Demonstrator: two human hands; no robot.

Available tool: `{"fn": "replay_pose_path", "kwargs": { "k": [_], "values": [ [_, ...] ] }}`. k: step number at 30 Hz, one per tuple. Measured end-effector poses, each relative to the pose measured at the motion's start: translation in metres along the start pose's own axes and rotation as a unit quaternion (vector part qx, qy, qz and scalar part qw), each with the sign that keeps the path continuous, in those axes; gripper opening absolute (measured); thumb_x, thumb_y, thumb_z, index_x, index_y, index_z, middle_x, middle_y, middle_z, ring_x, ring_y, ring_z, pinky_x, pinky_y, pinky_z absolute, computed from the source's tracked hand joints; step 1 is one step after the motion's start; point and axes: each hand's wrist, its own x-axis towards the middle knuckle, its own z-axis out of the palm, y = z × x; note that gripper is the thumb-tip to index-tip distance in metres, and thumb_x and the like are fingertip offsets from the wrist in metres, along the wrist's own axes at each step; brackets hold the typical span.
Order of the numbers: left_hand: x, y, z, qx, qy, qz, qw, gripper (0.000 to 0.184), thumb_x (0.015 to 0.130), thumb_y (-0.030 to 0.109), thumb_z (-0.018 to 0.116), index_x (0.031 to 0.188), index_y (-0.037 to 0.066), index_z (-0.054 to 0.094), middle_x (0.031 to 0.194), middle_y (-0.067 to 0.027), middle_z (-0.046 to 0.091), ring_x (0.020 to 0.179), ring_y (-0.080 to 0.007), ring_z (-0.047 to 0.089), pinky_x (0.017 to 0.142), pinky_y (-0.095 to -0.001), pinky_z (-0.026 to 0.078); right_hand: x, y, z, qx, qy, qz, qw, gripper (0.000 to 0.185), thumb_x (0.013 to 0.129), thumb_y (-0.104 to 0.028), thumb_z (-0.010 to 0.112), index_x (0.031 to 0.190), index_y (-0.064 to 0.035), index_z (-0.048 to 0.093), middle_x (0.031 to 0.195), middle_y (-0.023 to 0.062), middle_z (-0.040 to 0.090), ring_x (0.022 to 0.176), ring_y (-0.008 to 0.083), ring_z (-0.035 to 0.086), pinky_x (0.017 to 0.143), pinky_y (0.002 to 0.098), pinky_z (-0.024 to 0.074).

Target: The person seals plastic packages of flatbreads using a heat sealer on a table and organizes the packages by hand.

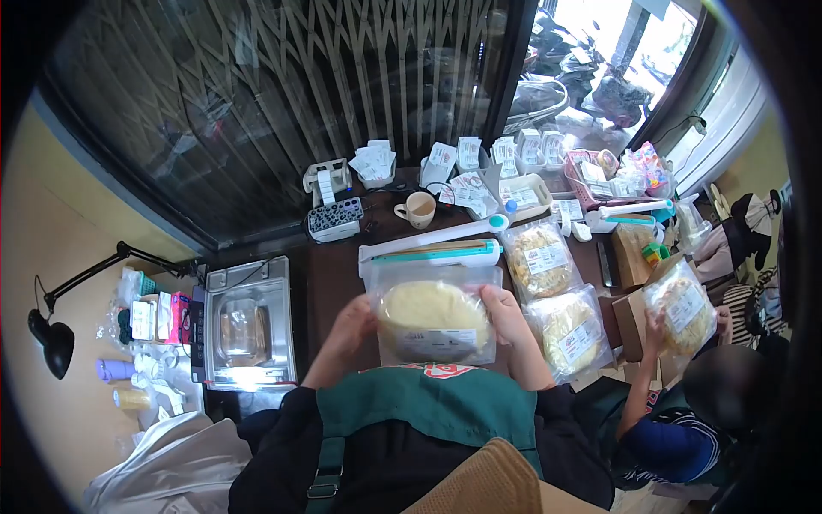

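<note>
A clear plastic bag with pale yellow contents and a white label near its lower edge is held up in front of the green apron. My left hand grips the bag's left edge. On the right, my right hand pinches the upper right edge, thumb on the front. Just behind the bag lies a white and teal bag sealer. Two filled, labelled bags lie to the right, one farther back and one nearer.
A vacuum machine and a black lamp stand left. A mug, label printer and trays of labels line the back. At right, a co-worker's hands hold another filled bag beside a cardboard box.
</note>
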Motion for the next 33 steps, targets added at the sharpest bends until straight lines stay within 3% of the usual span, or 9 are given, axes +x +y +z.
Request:
{"fn": "replay_pose_path", "kwargs": {
  "k": [4,5,8,9,12,15,18,22,33],
  "values": [
    [0.032,-0.037,0.024,0.114,0.124,0.102,0.981,0.027,0.102,0.023,0.042,0.103,0.005,0.063,0.085,0.0035,0.06,0.074,-0.0033,0.05,0.066,-0.0204,0.041,0.026,0.049,-0.029,0.08,0.119,0.029,0.989,0.036,0.102,-0.03,0.046,0.099,-0.0001,0.066,0.093,0.0045,0.067,0.08,0.0096,0.061,0.071,0.0249,0.0494],
    [0.038,-0.042,0.028,0.153,0.16,0.142,0.965,0.029,0.102,0.025,0.045,0.093,0.003,0.062,0.076,0.0011,0.058,0.07,-0.0061,0.049,0.064,-0.024,0.042,0.032,0.063,-0.037,0.084,0.147,0.031,0.985,0.037,0.102,-0.031,0.046,0.096,-0.0008,0.066,0.089,0.0037,0.066,0.076,0.009,0.06,0.068,0.0242,0.0488],
    [0.057,-0.07,0.021,0.291,0.191,0.203,0.915,0.03,0.101,0.026,0.047,0.099,0.0,0.062,0.074,-0.0071,0.059,0.069,-0.0098,0.052,0.064,-0.0288,0.045,0.045,0.104,-0.066,0.022,0.2,-0.003,0.98,0.038,0.101,-0.034,0.048,0.089,-0.0019,0.066,0.08,0.0009,0.063,0.069,0.0062,0.056,0.062,0.0219,0.0445],
    [0.061,-0.072,0.021,0.313,0.187,0.214,0.906,0.032,0.1,0.029,0.047,0.098,0.0,0.061,0.072,-0.0123,0.058,0.065,-0.0173,0.057,0.06,-0.0316,0.047,0.047,0.108,-0.063,-0.007,0.25,-0.032,0.968,0.04,0.1,-0.035,0.049,0.077,-0.0045,0.063,0.069,-0.0018,0.059,0.061,0.0049,0.05,0.055,0.0224,0.04],
    [0.072,-0.075,0.017,0.461,0.171,0.093,0.866,0.028,0.098,0.026,0.048,0.097,0.002,0.062,0.077,-0.0101,0.062,0.077,-0.0247,0.062,0.075,-0.0396,0.049,0.053,0.119,-0.085,-0.19,0.286,-0.073,0.936,0.044,0.1,-0.033,0.049,0.065,-0.0076,0.055,0.061,-0.0045,0.054,0.058,0.0035,0.047,0.05,0.0248,0.0367],
    [0.095,-0.092,0.004,0.596,0.172,0.254,0.742,0.023,0.093,0.024,0.051,0.096,0.005,0.064,0.098,-0.0105,0.063,0.104,-0.0299,0.058,0.094,-0.0512,0.039,0.066,0.131,-0.095,-0.282,0.308,-0.085,0.905,0.048,0.1,-0.035,0.05,0.062,-0.0043,0.048,0.052,0.0016,0.049,0.051,0.008,0.044,0.046,0.0311,0.0349],
    [0.109,-0.11,0.0,0.665,0.244,0.27,0.652,0.02,0.09,0.023,0.054,0.093,0.007,0.065,0.118,-0.011,0.055,0.118,-0.0321,0.047,0.102,-0.0554,0.028,0.083,0.141,-0.104,-0.415,0.318,-0.064,0.85,0.046,0.098,-0.037,0.051,0.069,-0.0001,0.05,0.056,0.015,0.051,0.05,0.0232,0.05,0.05,0.0398,0.0387],
    [0.129,-0.133,-0.011,0.656,0.288,0.202,0.668,0.023,0.088,0.025,0.056,0.098,0.007,0.066,0.122,-0.0149,0.05,0.117,-0.0345,0.044,0.1,-0.053,0.032,0.116,0.145,-0.113,-0.487,0.33,-0.084,0.804,0.04,0.095,-0.037,0.052,0.078,-0.0006,0.054,0.07,0.0233,0.057,0.068,0.0431,0.058,0.06,0.0479,0.0427],
    [0.158,-0.123,-0.022,0.521,0.319,0.096,0.786,0.03,0.093,0.033,0.053,0.096,0.007,0.069,0.112,-0.0086,0.059,0.105,-0.0308,0.055,0.091,-0.0484,0.039,0.159,0.15,-0.136,-0.372,0.261,-0.056,0.889,0.037,0.094,-0.033,0.058,0.08,0.0012,0.055,0.062,0.013,0.053,0.058,0.0177,0.047,0.058,0.0339,0.0417]
  ]
}}
